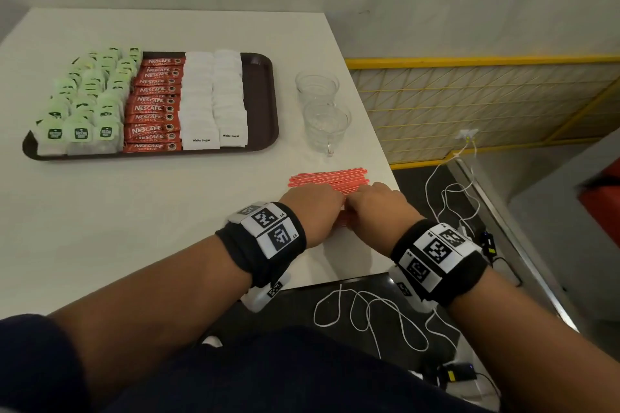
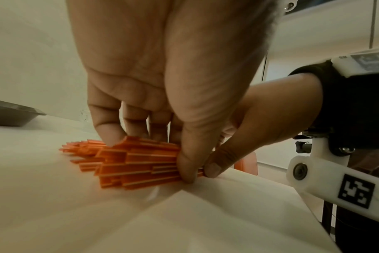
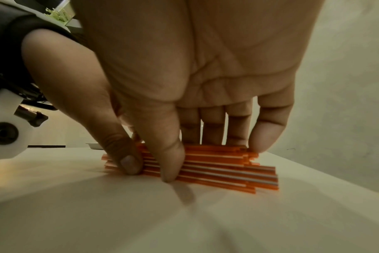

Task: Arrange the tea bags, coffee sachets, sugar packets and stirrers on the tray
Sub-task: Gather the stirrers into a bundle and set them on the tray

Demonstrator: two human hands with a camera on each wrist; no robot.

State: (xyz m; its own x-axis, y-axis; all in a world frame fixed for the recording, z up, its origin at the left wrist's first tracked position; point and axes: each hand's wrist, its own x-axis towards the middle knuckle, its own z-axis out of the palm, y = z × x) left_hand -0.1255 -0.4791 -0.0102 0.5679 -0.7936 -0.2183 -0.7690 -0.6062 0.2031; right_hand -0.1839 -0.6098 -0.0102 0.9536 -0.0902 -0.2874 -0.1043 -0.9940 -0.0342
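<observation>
A bundle of red stirrers (image 1: 330, 178) lies on the white table near its right edge. My left hand (image 1: 315, 208) and right hand (image 1: 375, 208) sit side by side on the bundle's near part. Each hand has its fingers over the top and its thumb at the near side, gripping the stirrers (image 2: 130, 160) against the table. In the right wrist view the stirrers (image 3: 223, 169) stick out to the right of my thumb. On the dark tray (image 1: 260, 94) at the left lie rows of green tea bags (image 1: 84, 104), red coffee sachets (image 1: 156, 104) and white sugar packets (image 1: 213, 100).
Two glass cups (image 1: 317, 87) (image 1: 327, 126) stand between the tray and the table's right edge. A bare strip runs along the tray's right side. White cables (image 1: 369, 312) lie on the floor beyond the table's near right corner.
</observation>
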